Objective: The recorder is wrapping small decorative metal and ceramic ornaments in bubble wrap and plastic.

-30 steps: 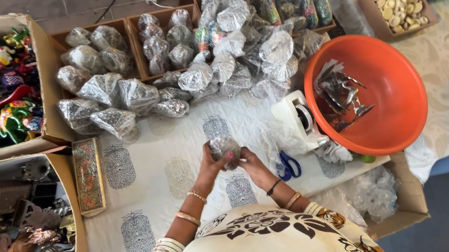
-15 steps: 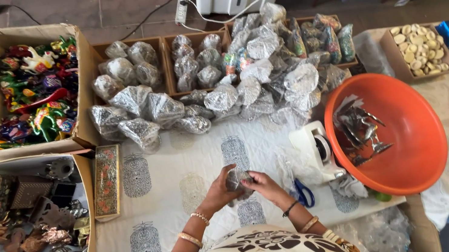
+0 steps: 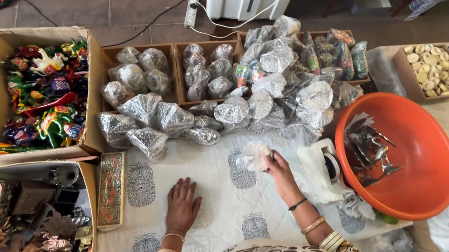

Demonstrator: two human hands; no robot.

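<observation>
My right hand (image 3: 279, 173) holds up a small item wrapped in clear plastic (image 3: 254, 156) above the printed white cloth (image 3: 220, 206), just in front of the heap of wrapped bundles (image 3: 215, 109). My left hand (image 3: 182, 204) lies flat on the cloth with its fingers spread, holding nothing. Bangles sit on both wrists.
An orange basin (image 3: 423, 171) with metal pieces stands at the right, a white tape dispenser (image 3: 321, 170) beside it. Cardboard boxes hold colourful toys (image 3: 40, 91) and metal figurines (image 3: 23, 241) at the left. A decorated long box (image 3: 111, 189) lies near them. A tray of round pieces (image 3: 431, 70) sits far right.
My hands, earlier together on the small bundle, have parted: the left now rests flat on the cloth, the right lifts the wrapped item toward the heap.
</observation>
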